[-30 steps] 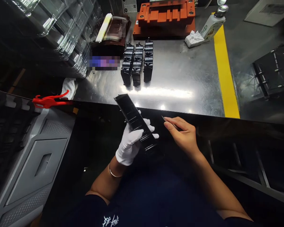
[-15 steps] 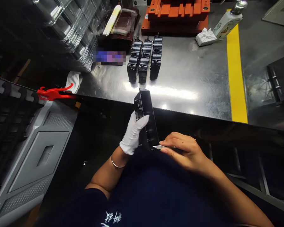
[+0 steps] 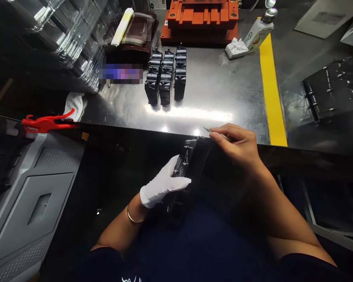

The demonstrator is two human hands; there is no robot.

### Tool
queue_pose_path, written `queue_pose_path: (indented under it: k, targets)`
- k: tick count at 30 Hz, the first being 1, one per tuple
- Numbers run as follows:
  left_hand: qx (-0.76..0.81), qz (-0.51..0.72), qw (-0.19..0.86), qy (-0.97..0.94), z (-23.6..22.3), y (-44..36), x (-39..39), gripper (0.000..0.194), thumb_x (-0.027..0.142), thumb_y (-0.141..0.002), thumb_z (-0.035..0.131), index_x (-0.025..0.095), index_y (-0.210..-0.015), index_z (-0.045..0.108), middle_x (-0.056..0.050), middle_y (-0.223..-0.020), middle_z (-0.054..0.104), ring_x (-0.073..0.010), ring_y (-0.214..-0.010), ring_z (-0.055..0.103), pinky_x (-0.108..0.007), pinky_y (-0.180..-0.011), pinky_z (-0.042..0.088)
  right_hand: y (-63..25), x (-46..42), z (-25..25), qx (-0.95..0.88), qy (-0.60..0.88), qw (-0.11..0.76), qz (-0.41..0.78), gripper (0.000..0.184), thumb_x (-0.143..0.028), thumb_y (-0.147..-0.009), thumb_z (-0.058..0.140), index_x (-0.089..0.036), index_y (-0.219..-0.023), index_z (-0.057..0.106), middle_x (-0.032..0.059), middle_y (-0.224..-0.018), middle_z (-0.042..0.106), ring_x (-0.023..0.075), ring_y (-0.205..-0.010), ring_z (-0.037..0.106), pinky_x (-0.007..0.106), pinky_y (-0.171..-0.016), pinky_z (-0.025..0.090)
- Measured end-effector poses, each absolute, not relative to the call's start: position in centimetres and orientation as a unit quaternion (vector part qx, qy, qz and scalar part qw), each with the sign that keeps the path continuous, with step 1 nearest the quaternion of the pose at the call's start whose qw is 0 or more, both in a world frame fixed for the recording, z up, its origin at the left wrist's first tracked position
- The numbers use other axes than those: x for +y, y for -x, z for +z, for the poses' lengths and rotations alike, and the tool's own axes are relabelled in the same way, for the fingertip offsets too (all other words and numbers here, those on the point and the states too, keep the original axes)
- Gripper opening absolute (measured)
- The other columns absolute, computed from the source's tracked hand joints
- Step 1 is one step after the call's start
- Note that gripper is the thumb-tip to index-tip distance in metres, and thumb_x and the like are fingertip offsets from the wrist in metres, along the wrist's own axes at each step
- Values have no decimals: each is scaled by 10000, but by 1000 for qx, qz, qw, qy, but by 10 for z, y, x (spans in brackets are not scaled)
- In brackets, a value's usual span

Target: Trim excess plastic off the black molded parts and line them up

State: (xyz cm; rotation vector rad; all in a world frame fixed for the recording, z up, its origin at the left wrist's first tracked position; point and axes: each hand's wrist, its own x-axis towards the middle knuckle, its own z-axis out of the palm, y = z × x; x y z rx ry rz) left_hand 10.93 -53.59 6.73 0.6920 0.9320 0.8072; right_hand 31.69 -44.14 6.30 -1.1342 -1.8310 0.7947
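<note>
Gripping a long black plastic part (image 3: pixel 198 160) in your gloved left hand (image 3: pixel 164 182), you hold it tilted in front of your dark shirt, just off the near edge of a metal workbench (image 3: pixel 214 78). Your left thumb lies along the side facing you; the other fingers are mostly hidden behind the part, so how they are set cannot be told.

Your bare right hand (image 3: pixel 238 143) pinches a small pointed blade (image 3: pixel 206 129) between thumb and forefinger, the remaining fingers curled in behind. The tip sits near the upper end of the part, though whether the two touch cannot be told.

Beyond your hands, three black pieces (image 3: pixel 165 78) stand side by side on the bench, in front of an orange block (image 3: pixel 204 23). To their right, a white bottle (image 3: pixel 257 35) and a folded white cloth (image 3: pixel 237 48) sit near a yellow stripe (image 3: pixel 272 94). At your left, a red air gun (image 3: pixel 45 124) lies above a gray bin (image 3: pixel 37 203), near a stack wrapped in clear plastic (image 3: pixel 73 47).
</note>
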Motion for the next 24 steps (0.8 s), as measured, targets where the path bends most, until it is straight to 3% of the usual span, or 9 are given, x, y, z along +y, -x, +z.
queue_pose_path:
  k: [7,13,16,20,22,24]
  targets:
    - [373,320,800,-342,52,-85,-539,543,458,-781,669,203,-1248,563,-77,-964,637,-176,-754,577,-294,-671,485,-342,-438,90,-850,286,255,360,132,-291,-841,673,-255,-945,746,23,-760,693,133,-640,629,246,-532,484]
    - [369,237,813,-384,50,-78,-533,537,413,-756,698,199,-1234,583,-93,-1082,630,-233,-953,584,-342,-812,484,-347,-424,104,-888,245,146,360,173,-364,-854,656,-254,-937,761,30,-769,697,128,-643,634,235,-562,493]
    - [345,200,851,-342,50,-79,-533,523,410,-701,737,204,-1167,618,-78,-1041,646,-220,-908,602,-327,-774,497,-344,-418,104,-889,237,129,369,173,-383,-844,663,-268,-922,767,27,-773,702,131,-640,636,243,-554,497]
    - [272,138,930,-207,42,-86,-537,579,474,-679,709,195,-1172,587,-55,-825,646,-161,-546,588,-292,-510,472,-336,-417,93,-861,238,192,406,124,-364,-806,708,-280,-876,766,16,-772,709,144,-672,648,261,-574,518]
    - [249,124,943,-185,39,-91,-538,617,498,-670,699,188,-1188,571,-62,-811,648,-159,-508,575,-290,-476,456,-331,-420,86,-821,268,300,405,71,-309,-806,715,-277,-855,755,2,-766,707,140,-686,651,266,-606,526]
    - [266,157,925,-221,39,-96,-537,573,489,-676,706,181,-1147,593,-66,-833,650,-168,-597,590,-291,-540,472,-327,-425,80,-779,329,388,365,64,-254,-836,682,-269,-850,743,-3,-761,708,140,-692,654,275,-633,531]
